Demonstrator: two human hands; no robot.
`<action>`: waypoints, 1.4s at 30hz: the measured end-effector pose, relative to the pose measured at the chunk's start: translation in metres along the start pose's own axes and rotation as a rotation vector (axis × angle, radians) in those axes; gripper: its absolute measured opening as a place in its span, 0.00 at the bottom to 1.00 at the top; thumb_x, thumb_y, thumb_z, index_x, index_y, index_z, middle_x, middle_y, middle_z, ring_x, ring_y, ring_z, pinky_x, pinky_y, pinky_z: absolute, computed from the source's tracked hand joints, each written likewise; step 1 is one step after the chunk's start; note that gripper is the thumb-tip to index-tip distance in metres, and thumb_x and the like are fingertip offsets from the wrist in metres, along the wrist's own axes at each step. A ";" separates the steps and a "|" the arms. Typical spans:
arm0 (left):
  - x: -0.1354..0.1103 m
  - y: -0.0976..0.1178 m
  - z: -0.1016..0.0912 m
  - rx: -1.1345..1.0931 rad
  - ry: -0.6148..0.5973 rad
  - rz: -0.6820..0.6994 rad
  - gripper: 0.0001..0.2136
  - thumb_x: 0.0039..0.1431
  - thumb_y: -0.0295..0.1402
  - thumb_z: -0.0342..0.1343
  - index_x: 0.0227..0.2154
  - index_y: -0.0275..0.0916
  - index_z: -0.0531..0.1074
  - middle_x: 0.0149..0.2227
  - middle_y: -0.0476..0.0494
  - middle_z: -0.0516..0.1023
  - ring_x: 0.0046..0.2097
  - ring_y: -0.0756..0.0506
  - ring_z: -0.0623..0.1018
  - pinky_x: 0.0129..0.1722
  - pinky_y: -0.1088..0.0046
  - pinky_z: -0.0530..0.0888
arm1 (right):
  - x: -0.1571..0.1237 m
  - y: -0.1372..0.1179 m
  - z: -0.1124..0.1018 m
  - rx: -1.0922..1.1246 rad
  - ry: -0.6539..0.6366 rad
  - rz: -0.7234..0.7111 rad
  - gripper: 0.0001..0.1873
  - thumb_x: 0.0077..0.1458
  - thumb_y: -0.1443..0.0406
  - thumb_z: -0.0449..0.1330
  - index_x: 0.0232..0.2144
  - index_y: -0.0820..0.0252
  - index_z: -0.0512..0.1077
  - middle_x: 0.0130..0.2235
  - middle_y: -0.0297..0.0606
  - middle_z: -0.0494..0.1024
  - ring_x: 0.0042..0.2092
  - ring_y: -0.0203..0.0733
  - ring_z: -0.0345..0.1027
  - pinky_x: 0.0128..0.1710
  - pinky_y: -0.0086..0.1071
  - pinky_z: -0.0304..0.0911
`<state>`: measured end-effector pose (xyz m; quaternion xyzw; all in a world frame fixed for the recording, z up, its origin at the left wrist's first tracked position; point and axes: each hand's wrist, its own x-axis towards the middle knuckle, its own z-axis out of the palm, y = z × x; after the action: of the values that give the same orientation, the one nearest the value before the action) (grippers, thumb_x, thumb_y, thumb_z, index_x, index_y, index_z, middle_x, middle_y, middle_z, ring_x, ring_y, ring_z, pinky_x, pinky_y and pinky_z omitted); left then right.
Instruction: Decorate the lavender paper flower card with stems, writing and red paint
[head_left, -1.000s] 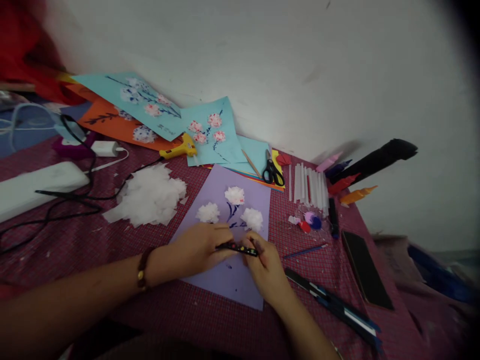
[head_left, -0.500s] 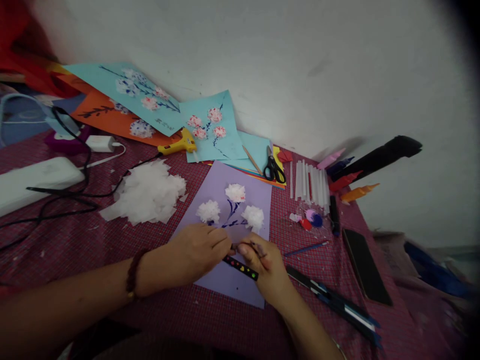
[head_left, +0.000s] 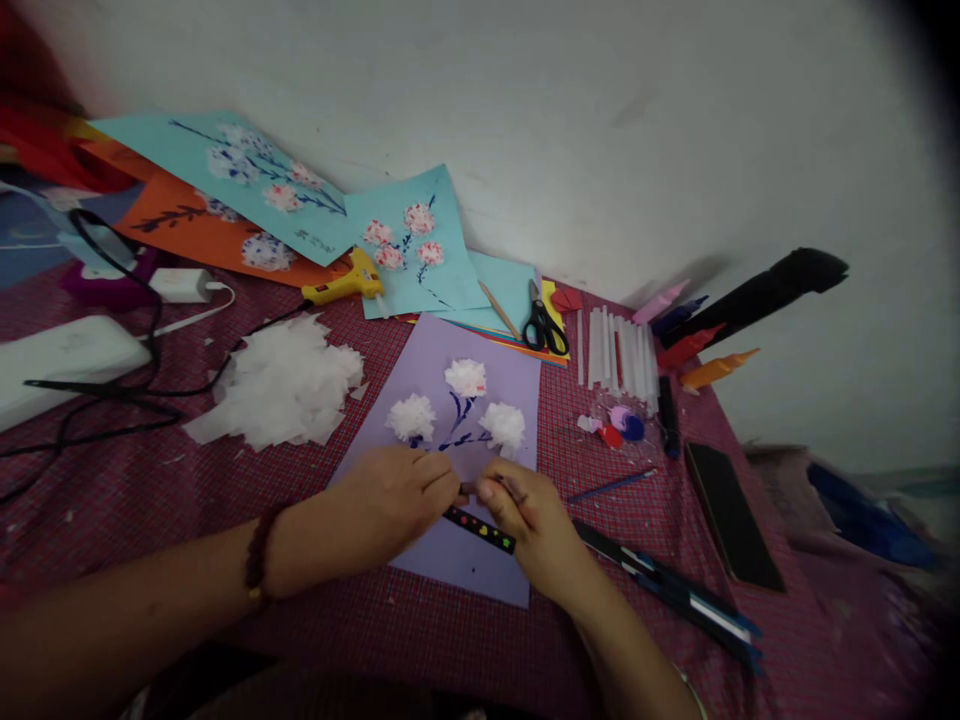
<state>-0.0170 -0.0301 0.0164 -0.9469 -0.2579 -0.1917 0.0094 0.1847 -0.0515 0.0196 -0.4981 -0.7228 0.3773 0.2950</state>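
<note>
Black pen (head_left: 480,528) with coloured spots lies slantwise just under both hands, on the lavender sheet (head_left: 450,565). Left hand (head_left: 397,495) and right hand (head_left: 534,520) are curled shut, fingertips meeting on a small dark piece (head_left: 469,488); whether either grips the pen cannot be told. Just beyond the fingertips sit three white tissue flowers (head_left: 465,378). Farther, beyond the right hand: scissors (head_left: 544,328), white sticks (head_left: 619,352). Beyond the left hand: tissue heap (head_left: 281,385).

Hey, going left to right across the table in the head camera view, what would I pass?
White box → tissue pile → purple sheet, where the left hand meets the right hand gripping a black stick → glue sticks → phone.
</note>
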 end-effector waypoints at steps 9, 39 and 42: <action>-0.002 -0.001 -0.001 -0.013 -0.059 0.049 0.08 0.62 0.23 0.48 0.30 0.37 0.70 0.28 0.47 0.73 0.27 0.48 0.70 0.26 0.69 0.64 | -0.003 -0.001 -0.011 0.016 -0.183 -0.026 0.11 0.64 0.61 0.52 0.31 0.56 0.69 0.29 0.33 0.71 0.31 0.38 0.63 0.32 0.31 0.55; 0.021 -0.009 -0.008 -1.461 -0.139 -0.784 0.20 0.50 0.52 0.57 0.24 0.36 0.68 0.19 0.56 0.62 0.18 0.56 0.55 0.18 0.78 0.50 | 0.014 -0.025 0.012 0.884 0.083 0.179 0.14 0.52 0.56 0.63 0.34 0.57 0.65 0.21 0.23 0.64 0.17 0.26 0.43 0.17 0.24 0.39; 0.021 -0.008 -0.002 -1.479 -0.130 -0.795 0.21 0.51 0.53 0.57 0.24 0.36 0.68 0.19 0.55 0.63 0.19 0.56 0.56 0.18 0.78 0.52 | 0.014 -0.025 0.014 0.865 0.081 0.149 0.16 0.50 0.54 0.66 0.32 0.57 0.66 0.23 0.26 0.69 0.18 0.26 0.46 0.17 0.24 0.40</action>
<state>-0.0050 -0.0135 0.0256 -0.5571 -0.3801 -0.2454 -0.6963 0.1563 -0.0476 0.0339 -0.3941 -0.4483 0.6457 0.4763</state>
